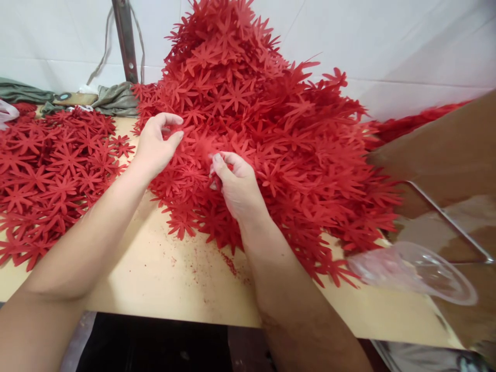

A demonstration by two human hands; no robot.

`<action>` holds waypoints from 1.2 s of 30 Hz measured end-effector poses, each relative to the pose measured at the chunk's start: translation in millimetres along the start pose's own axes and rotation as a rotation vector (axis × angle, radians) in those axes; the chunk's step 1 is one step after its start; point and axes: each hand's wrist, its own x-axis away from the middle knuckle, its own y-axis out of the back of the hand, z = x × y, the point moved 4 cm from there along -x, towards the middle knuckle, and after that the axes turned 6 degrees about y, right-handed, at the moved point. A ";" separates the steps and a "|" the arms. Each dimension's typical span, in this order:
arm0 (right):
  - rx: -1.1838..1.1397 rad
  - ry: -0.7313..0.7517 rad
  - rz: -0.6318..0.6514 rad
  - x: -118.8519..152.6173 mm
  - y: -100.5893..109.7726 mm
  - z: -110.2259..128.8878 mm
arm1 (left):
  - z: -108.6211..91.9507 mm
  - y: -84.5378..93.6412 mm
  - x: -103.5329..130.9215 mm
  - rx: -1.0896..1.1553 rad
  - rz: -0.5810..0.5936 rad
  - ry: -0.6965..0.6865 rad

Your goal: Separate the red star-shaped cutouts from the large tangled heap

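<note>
Over a large heap of red flower cutouts (232, 95), with narrow petals, both my hands are at work. My left hand (157, 142) is at the heap's left side, thumb and forefinger curved with a gap between them and nothing visible in it. Lower and closer to the middle, my right hand (238, 181) has its thumb and fingers pinched together. A blurred red flower cutout (203, 146) shows at its fingertips; its outline is smeared by motion. The right hand's lower fingers are partly hidden.
A flatter pile of red cutouts (58, 170) lies on the left of the pale table (155, 268). Grey cloth (116, 99) lies behind it near a metal upright (126, 41). On the right are a clear plastic piece (422, 274) and a cardboard box (445, 155).
</note>
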 end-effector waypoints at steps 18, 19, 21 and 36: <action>-0.220 -0.138 0.042 -2.2 -1.2 -3.1 | -20.9 -29.8 29.5 -0.225 0.392 -0.088; -0.233 -0.148 0.054 -1.8 -2.0 -2.8 | -18.8 -29.4 28.6 -0.231 0.363 -0.077; -0.246 -0.158 0.064 -1.0 -2.9 -3.1 | -14.2 -28.7 26.0 -0.203 0.337 -0.036; 0.100 0.082 0.000 -0.4 2.9 3.5 | -23.9 -32.8 29.8 0.086 0.450 0.068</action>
